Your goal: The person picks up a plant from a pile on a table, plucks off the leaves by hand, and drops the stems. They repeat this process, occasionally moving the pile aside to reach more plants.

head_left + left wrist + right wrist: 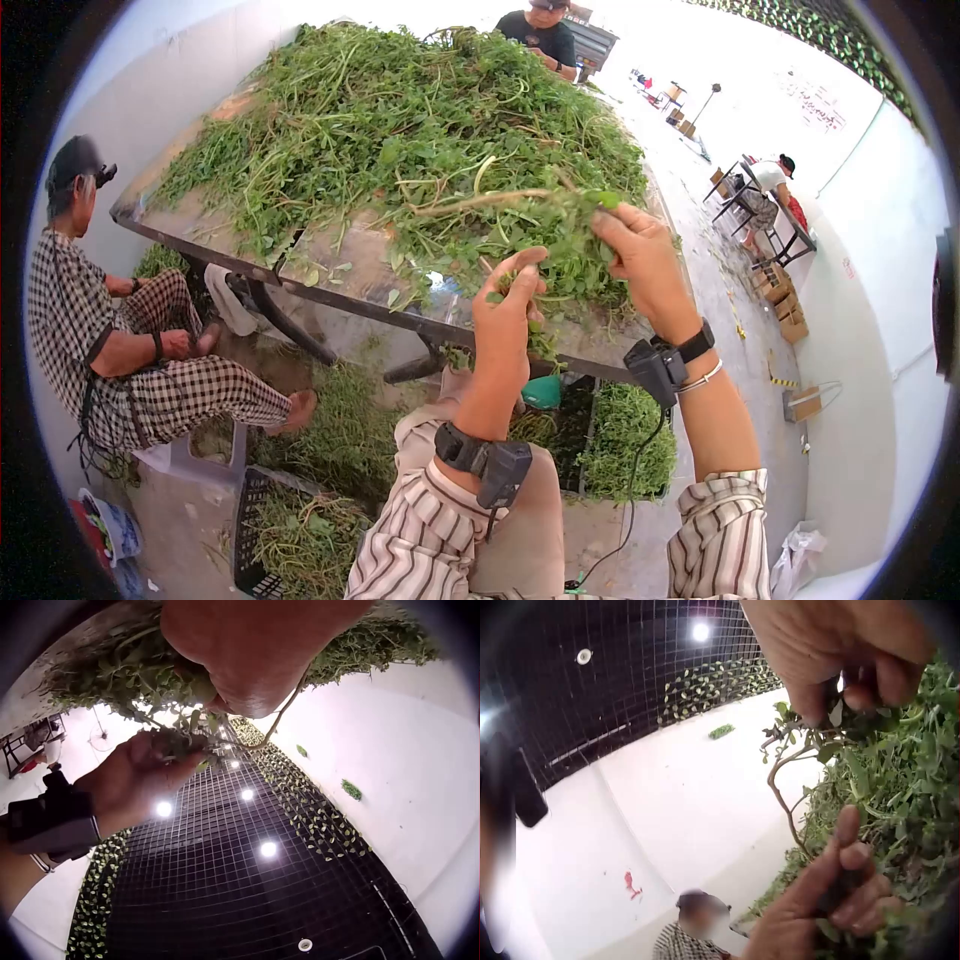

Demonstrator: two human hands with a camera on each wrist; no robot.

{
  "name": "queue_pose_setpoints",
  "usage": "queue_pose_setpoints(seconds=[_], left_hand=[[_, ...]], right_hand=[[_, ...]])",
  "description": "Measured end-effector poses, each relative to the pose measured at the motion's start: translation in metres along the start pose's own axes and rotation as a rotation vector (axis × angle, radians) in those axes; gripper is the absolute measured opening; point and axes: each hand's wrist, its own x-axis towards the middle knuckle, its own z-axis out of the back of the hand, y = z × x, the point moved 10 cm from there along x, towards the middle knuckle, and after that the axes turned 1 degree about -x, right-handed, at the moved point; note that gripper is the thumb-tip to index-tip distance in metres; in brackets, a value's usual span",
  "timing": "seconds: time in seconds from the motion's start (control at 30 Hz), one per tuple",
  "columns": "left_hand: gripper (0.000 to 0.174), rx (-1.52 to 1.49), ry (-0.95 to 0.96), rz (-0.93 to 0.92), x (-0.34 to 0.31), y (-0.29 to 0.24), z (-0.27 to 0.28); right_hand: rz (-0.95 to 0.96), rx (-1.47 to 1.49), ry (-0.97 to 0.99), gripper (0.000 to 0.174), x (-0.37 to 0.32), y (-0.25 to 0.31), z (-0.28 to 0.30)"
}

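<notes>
My right hand, raised over the table's near edge, pinches a leafy green sprig between thumb and fingers. Its long brown stem points left; in the right wrist view that stem hangs bent below the fingers. Lower and to the left, my left hand has its fingers curled round a few green sprigs, whose leaves poke out beside the palm. A wide heap of leafy green stems covers most of the table just beyond both hands.
The dark table edge runs before my knees. Below stand a black crate of greens and a tray of greens. A person in checked clothes sits at the left, another person beyond the heap. A cable hangs from my right wrist.
</notes>
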Motion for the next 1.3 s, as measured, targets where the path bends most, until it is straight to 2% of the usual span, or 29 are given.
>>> queue_pose_setpoints(seconds=[0.03, 0.1, 0.17, 0.23, 0.3, 0.4, 0.53, 0.6, 0.73, 0.83, 0.93, 1.0, 1.17, 1.23, 1.27, 1.3], left_hand=[[0.028, -0.003, -0.006, 0.0, -0.001, -0.001, 0.001], [0.027, -0.02, -0.042, 0.002, -0.001, -0.003, 0.004], [0.025, -0.05, -0.096, -0.018, 0.001, -0.001, 0.007], [0.023, -0.077, -0.15, -0.035, 0.002, 0.0, 0.013], [0.018, -0.12, -0.206, -0.076, 0.002, -0.003, 0.019], [0.027, -0.194, -0.263, -0.18, 0.002, -0.007, 0.026], [0.028, -0.116, -0.211, -0.135, -0.002, -0.012, 0.019], [0.027, -0.132, -0.192, -0.073, -0.003, -0.007, 0.014], [0.027, -0.191, -0.171, -0.049, -0.001, 0.002, 0.014], [0.025, -0.177, -0.198, -0.071, 0.001, 0.005, 0.018], [0.022, -0.195, -0.223, -0.1, 0.0, 0.004, 0.018], [0.021, -0.169, -0.229, -0.093, 0.0, 0.004, 0.019], [0.014, -0.179, -0.301, -0.074, 0.001, 0.005, 0.029], [0.014, -0.184, -0.312, -0.073, 0.001, 0.003, 0.031], [0.014, -0.232, -0.315, -0.073, 0.001, 0.003, 0.032], [0.014, -0.279, -0.317, -0.074, 0.001, 0.003, 0.033]], right_hand=[[-0.018, -0.105, 0.027, 0.016, -0.004, 0.0, -0.009], [-0.045, -0.127, 0.068, 0.019, -0.011, -0.001, -0.02], [0.043, -0.187, 0.203, 0.025, -0.011, -0.006, -0.037], [0.045, -0.215, 0.238, 0.029, -0.008, -0.014, -0.041], [0.267, -0.4, 0.312, 0.031, -0.012, 0.003, -0.053], [0.272, -0.552, 0.272, 0.034, -0.009, 0.0, -0.05], [0.324, -0.556, 0.238, 0.038, -0.007, -0.011, -0.049], [0.502, -0.572, 0.098, 0.04, -0.014, 0.0, -0.044], [0.436, -0.556, 0.155, 0.042, -0.016, 0.001, -0.045], [0.467, -0.488, 0.141, 0.04, -0.018, 0.002, -0.044], [0.503, -0.537, 0.099, 0.032, -0.022, 0.013, -0.041], [0.578, -0.685, 0.101, 0.022, -0.022, 0.024, -0.044], [0.491, -0.606, -0.078, 0.018, -0.002, 0.021, -0.002], [0.256, -0.459, -0.172, 0.016, 0.018, -0.004, 0.032], [0.257, -0.46, -0.174, 0.016, 0.02, -0.003, 0.038], [0.141, -0.225, -0.254, 0.016, 0.021, -0.014, 0.056]])
